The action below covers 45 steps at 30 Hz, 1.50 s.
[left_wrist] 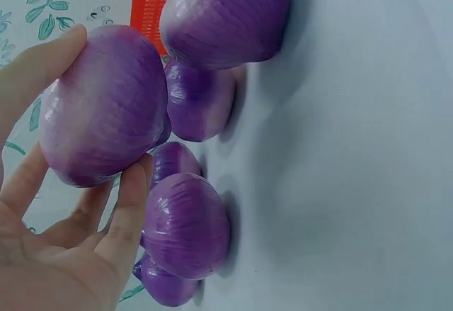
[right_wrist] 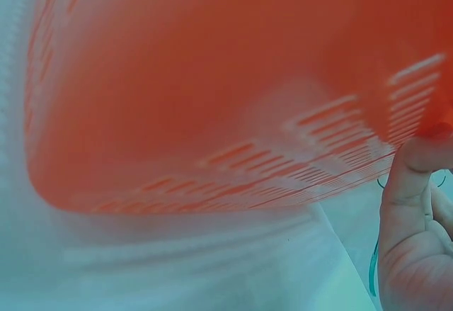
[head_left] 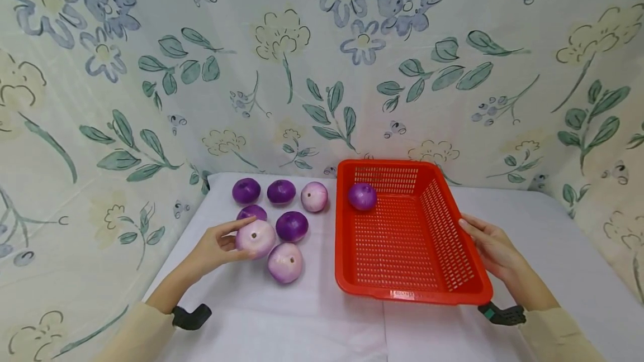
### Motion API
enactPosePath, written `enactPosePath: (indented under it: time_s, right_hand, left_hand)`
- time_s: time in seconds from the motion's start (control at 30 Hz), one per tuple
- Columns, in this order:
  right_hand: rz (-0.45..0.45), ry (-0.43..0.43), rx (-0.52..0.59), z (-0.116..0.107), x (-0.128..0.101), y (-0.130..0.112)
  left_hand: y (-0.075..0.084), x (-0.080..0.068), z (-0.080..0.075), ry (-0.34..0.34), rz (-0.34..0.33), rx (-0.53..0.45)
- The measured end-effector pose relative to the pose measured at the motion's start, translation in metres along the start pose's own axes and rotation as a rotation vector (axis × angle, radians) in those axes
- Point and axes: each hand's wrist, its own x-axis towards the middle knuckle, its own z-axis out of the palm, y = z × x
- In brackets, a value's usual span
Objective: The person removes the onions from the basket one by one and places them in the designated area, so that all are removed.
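My left hand [head_left: 217, 248] holds a pale purple onion [head_left: 255, 239] between thumb and fingers. The left wrist view shows this onion [left_wrist: 106, 105] raised off the white cloth. Just beside it sits another pale onion [head_left: 285, 263], and darker purple onions [head_left: 292, 226] lie behind. At the right, my right hand [head_left: 495, 247] grips the side rim of a red plastic basket [head_left: 342, 239]. One purple onion [head_left: 363, 196] rests inside, in its back left corner. The basket wall [right_wrist: 212, 98] fills most of the right wrist view, with the hand [right_wrist: 417, 226] at its edge.
Several onions, among them a dark one [head_left: 246, 191] and a pale one [head_left: 314, 196], stand at the back left of the white-covered table [head_left: 322, 323]. A floral curtain [head_left: 282, 88] hangs right behind the table and along its left side.
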Motion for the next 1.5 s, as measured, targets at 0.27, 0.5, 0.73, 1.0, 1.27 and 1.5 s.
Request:
enactPosePath:
  time_s: [0.27,0.5,0.73,1.0,1.27,1.5]
  right_hand:
    - [-0.001,0.001,-0.007,0.000,0.000,0.000]
    - [-0.009,-0.008,-0.005,0.000,-0.001,0.000]
    - [-0.023,-0.012,0.000,0.001,-0.003,0.000]
    - [-0.025,-0.040,0.030,0.000,-0.003,0.000]
    - [-0.026,-0.030,0.012,-0.002,-0.001,0.001]
    - [-0.009,-0.018,0.004,-0.002,-0.001,0.000]
  left_hand:
    - [-0.016,-0.009,-0.001,0.026,-0.026,0.130]
    - [-0.029,-0.012,0.001,0.034,0.017,0.140]
    - [-0.033,-0.014,0.005,0.026,0.062,0.205]
    - [-0.036,-0.015,0.006,0.004,0.028,0.150]
    - [-0.036,-0.014,0.002,-0.010,0.034,0.159]
    - [-0.026,-0.011,-0.005,0.000,0.091,0.222]
